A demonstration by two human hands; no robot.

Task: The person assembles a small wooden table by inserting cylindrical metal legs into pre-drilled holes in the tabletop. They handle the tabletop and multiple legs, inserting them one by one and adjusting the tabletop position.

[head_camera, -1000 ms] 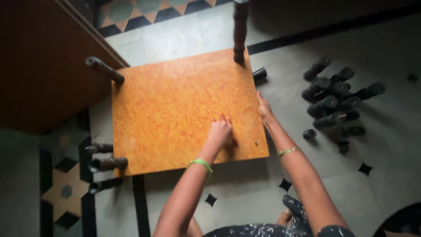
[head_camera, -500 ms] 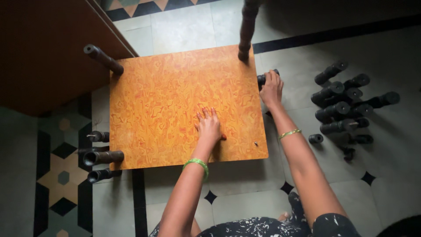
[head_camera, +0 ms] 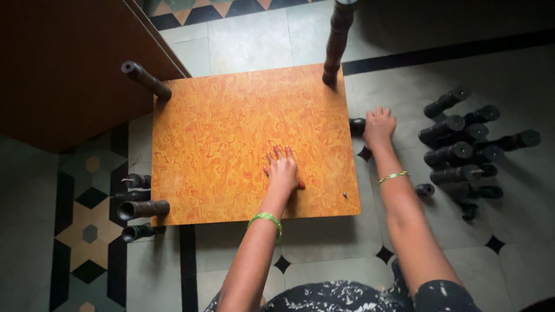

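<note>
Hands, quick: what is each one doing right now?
Left hand: open, flat on the orange board, holding nothing.
Right hand: on a dark wooden leg piece beside the board's edge; whether it grips cannot be told.

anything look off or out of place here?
Yes. The orange board carries only two upright legs, both at its far corners. Near corners are bare; a small screw sticks up at the near right. Loose legs lie piled on the floor.

We see dim, soft indoor light, brightest on the orange board (head_camera: 248,144), corners falling into dark vignette, right floor (head_camera: 520,242) and the pile of dark legs (head_camera: 468,144) in murky shadow, faint shadow under the board's near edge, slight overall softness, no glare.
</note>
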